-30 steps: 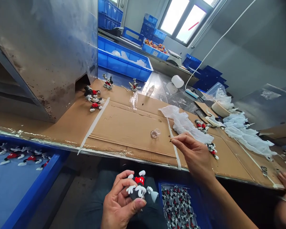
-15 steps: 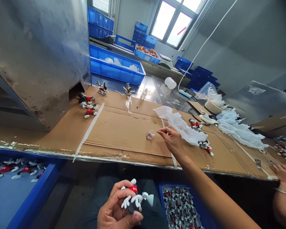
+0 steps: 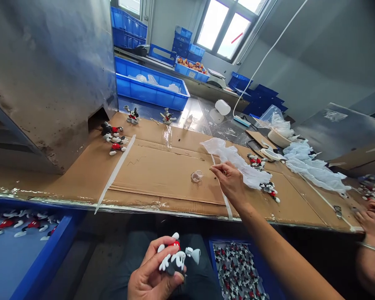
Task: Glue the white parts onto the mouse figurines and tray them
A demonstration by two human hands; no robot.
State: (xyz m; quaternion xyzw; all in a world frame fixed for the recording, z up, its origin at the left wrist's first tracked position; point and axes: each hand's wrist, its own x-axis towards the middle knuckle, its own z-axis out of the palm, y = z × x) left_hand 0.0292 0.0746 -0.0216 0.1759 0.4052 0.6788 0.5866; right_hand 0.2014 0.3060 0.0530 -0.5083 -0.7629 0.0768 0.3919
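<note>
In my left hand [image 3: 158, 266] I grip a cartoon mouse figurine [image 3: 176, 259], low in front of my lap. It has white hands, red shorts with white dots and a pale grey cone-shaped piece at its side. Over the cardboard-covered bench [image 3: 162, 171], my right hand [image 3: 229, 179] has its thumb and fingertips pinched together. Whatever sits in that pinch is too small to make out. Just left of those fingertips stands a small clear cup [image 3: 196, 176]. A crumpled white plastic bag [image 3: 234, 162] lies behind the right hand.
Several figurines [image 3: 114, 137] lie at the bench's left, beside a metal housing [image 3: 50, 83]. Blue crates of figurines stand below, at left [image 3: 59, 237] and near my knees [image 3: 212, 266]. A long blue bin [image 3: 150, 93] is behind. At far right are another person's hands [image 3: 370, 218].
My right hand has drawn slightly to the right, away from the clear cup, still pinched. The left hand keeps the figurine almost in place. The other person's hands have shifted.
</note>
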